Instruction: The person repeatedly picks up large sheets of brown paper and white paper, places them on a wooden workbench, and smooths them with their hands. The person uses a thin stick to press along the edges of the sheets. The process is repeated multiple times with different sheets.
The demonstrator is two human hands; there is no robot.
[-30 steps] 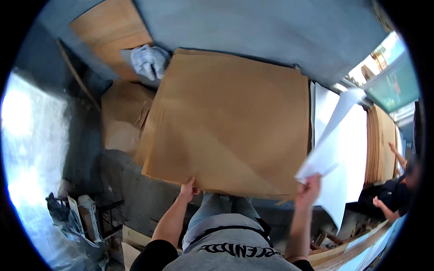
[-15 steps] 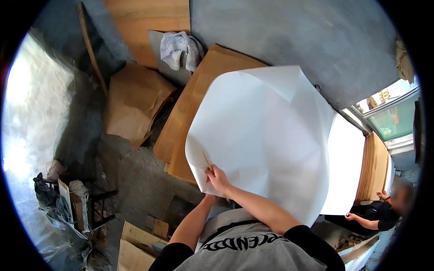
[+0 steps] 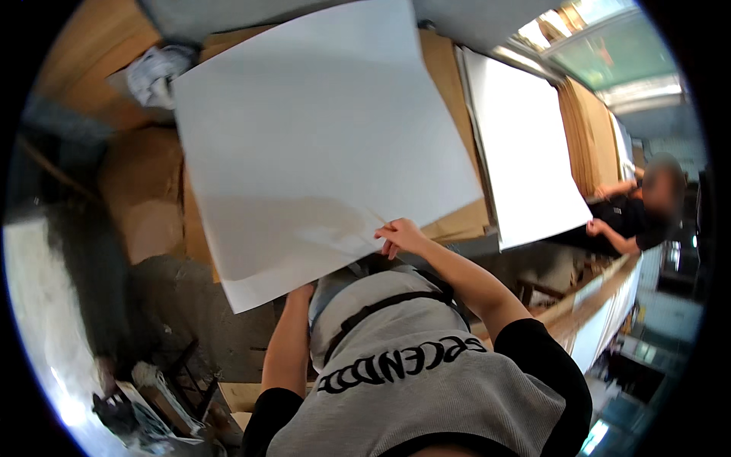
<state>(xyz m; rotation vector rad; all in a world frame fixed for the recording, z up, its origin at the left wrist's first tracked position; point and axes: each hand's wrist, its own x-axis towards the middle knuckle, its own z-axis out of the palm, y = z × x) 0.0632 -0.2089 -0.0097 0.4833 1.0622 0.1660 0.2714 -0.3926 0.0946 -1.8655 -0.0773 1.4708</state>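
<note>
A large white sheet (image 3: 304, 129) spreads in front of me over a stack of brown boards (image 3: 449, 114), its near edge close to my waist. At that edge my right hand (image 3: 400, 236) is closed, with a thin, pale wooden stick (image 3: 376, 216) between its fingers; the stick slants over the sheet and is blurred. My left hand (image 3: 304, 291) is at the near edge by my waist, and its fingers are hidden beneath the sheet. A shadow falls over the sheet's near part.
To the right, another person (image 3: 620, 217) holds the corner of a second white sheet (image 3: 525, 145) beside upright brown boards (image 3: 586, 129). A grey cloth (image 3: 156, 76) hangs at the back left, above brown paper (image 3: 145, 198). A cluttered stool (image 3: 164, 404) stands lower left.
The white sheet, bulging and curled before, now lies flatter with its corners spread. My right hand still has the stick. The whole view has swung, shifting the surroundings.
</note>
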